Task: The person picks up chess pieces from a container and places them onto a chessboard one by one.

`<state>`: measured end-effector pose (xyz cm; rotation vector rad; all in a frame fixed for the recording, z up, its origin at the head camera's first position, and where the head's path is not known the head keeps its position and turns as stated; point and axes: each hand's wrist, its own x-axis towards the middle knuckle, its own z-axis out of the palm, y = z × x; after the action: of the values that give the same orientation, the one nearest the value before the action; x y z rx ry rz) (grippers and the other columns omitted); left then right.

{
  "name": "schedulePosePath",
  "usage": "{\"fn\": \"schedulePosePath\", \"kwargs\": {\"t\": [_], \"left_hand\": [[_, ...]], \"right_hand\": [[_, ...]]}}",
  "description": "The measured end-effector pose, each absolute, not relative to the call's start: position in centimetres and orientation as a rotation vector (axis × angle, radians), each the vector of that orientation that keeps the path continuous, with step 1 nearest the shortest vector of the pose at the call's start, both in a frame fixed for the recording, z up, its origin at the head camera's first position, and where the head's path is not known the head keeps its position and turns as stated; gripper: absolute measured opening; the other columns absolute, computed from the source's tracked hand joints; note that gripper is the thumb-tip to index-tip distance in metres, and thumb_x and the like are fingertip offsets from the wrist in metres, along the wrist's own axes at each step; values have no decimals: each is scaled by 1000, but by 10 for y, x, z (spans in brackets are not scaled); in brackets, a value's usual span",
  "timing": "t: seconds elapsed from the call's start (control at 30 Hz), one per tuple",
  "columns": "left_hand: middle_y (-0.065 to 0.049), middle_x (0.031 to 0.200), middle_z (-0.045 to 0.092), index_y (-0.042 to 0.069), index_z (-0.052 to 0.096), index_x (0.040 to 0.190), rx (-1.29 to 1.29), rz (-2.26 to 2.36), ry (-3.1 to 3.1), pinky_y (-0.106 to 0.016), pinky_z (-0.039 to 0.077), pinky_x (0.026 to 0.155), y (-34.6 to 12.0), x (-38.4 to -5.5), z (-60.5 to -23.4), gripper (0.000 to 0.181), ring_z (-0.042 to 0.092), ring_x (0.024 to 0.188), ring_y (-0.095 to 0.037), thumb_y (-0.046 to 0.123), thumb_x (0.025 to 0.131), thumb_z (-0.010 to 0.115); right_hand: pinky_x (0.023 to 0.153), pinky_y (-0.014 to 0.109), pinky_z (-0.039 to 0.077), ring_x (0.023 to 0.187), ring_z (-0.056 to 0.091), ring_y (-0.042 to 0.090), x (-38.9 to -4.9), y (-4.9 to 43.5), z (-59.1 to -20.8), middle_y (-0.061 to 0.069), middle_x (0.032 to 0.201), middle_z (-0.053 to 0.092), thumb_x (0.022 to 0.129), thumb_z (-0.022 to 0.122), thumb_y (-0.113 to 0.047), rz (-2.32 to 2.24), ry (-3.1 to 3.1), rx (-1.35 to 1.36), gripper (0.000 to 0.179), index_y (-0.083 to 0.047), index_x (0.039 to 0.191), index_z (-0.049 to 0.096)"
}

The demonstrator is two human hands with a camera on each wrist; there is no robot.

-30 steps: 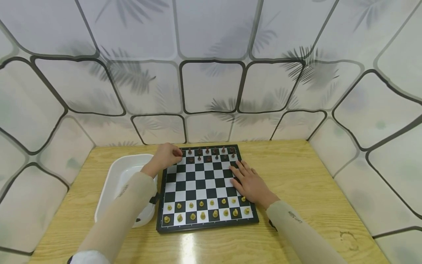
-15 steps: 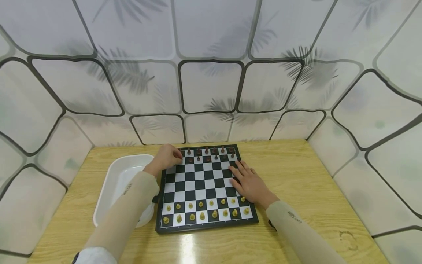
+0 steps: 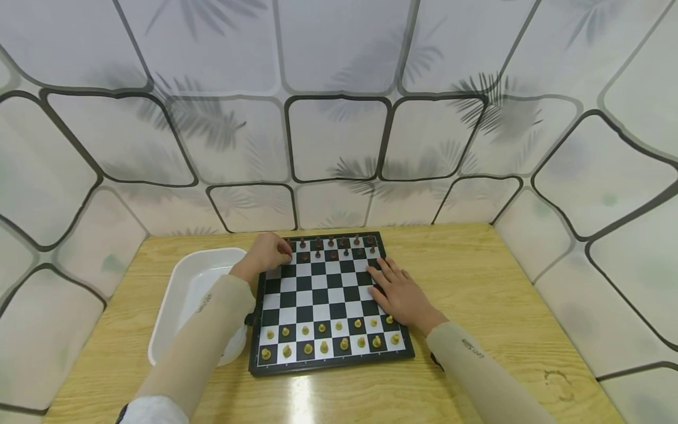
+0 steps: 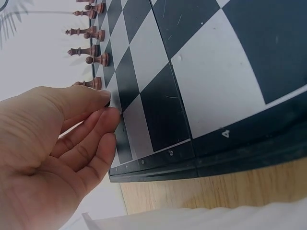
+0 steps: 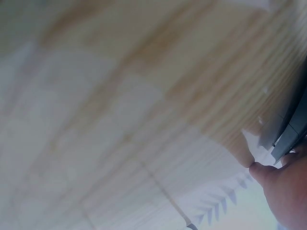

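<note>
A black-and-white chessboard (image 3: pixel 320 297) lies on the table. At its far left corner my left hand (image 3: pixel 267 254) pinches a small dark chess piece (image 4: pixel 107 104) between thumb and fingertips, close over the squares; the fingers hide most of it. Brown chess pieces (image 3: pixel 331 241) stand in two rows along the far side, several of them just beyond the pinching fingers in the left wrist view. Yellow chess pieces (image 3: pixel 324 347) fill two rows along the near side. My right hand (image 3: pixel 405 297) rests with its fingers spread on the board's right edge.
A white plastic tray (image 3: pixel 168 306) sits left of the board, partly under my left forearm. The wooden table (image 3: pixel 477 277) ends at a patterned curtain-like wall (image 3: pixel 339 141) behind and at both sides.
Both hands stay almost in place, the left still pinching at the far left corner. The head view shifts very slightly.
</note>
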<state>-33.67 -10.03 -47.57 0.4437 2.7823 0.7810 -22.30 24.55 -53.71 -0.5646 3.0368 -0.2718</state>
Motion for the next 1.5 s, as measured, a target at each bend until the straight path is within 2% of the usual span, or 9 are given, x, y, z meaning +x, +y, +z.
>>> {"fn": "schedulePosePath", "kwargs": {"t": [0.2, 0.43, 0.6, 0.73, 0.93, 1.2, 1.5], "left_hand": [[-14, 107, 79, 1, 80, 106, 436, 799, 2760, -38, 60, 80, -102, -335, -476, 14, 70, 89, -22, 9, 96, 73], [-18, 115, 76, -1, 76, 116, 483, 884, 2750, -43, 61, 86, -110, -329, -463, 21, 72, 102, -30, 9, 99, 69], [-17, 112, 77, 0, 77, 113, 607, 882, 2798, -49, 59, 90, -127, -321, -448, 20, 72, 103, -32, 10, 99, 68], [-17, 108, 77, -1, 76, 112, 650, 900, 2796, -50, 58, 88, -145, -311, -435, 19, 71, 100, -32, 10, 98, 69], [-13, 99, 77, -2, 75, 110, 702, 879, 2781, -44, 58, 78, -175, -290, -425, 18, 71, 90, -26, 9, 97, 72], [1, 88, 75, 6, 77, 100, 718, 801, 2775, -30, 54, 71, -205, -255, -424, 8, 64, 79, -10, 11, 93, 77], [6, 84, 73, 11, 77, 92, 709, 800, 2663, -23, 53, 67, -222, -227, -434, 3, 60, 76, -6, 12, 91, 79]], "right_hand": [[124, 65, 30, 163, 17, 39, -223, 244, -537, 17, 175, 21, 113, 37, -50, -270, 3035, -565, 62, -19, 167, 32], [124, 65, 30, 163, 17, 39, -224, 245, -538, 17, 175, 21, 113, 36, -50, -257, 3037, -561, 63, -19, 167, 32], [123, 64, 31, 163, 18, 39, -224, 245, -536, 17, 175, 22, 113, 36, -50, -256, 3042, -560, 63, -18, 166, 33], [124, 64, 30, 163, 17, 39, -223, 244, -534, 17, 175, 22, 113, 37, -50, -262, 3038, -552, 63, -18, 166, 33], [124, 65, 29, 163, 17, 40, -222, 242, -534, 18, 175, 22, 112, 40, -48, -268, 3039, -531, 62, -17, 166, 34], [124, 65, 29, 163, 17, 39, -222, 243, -537, 17, 175, 21, 112, 39, -49, -275, 3035, -537, 63, -18, 167, 33], [124, 66, 29, 163, 18, 39, -222, 243, -538, 17, 175, 22, 112, 39, -49, -297, 3042, -545, 63, -17, 166, 34]]}}
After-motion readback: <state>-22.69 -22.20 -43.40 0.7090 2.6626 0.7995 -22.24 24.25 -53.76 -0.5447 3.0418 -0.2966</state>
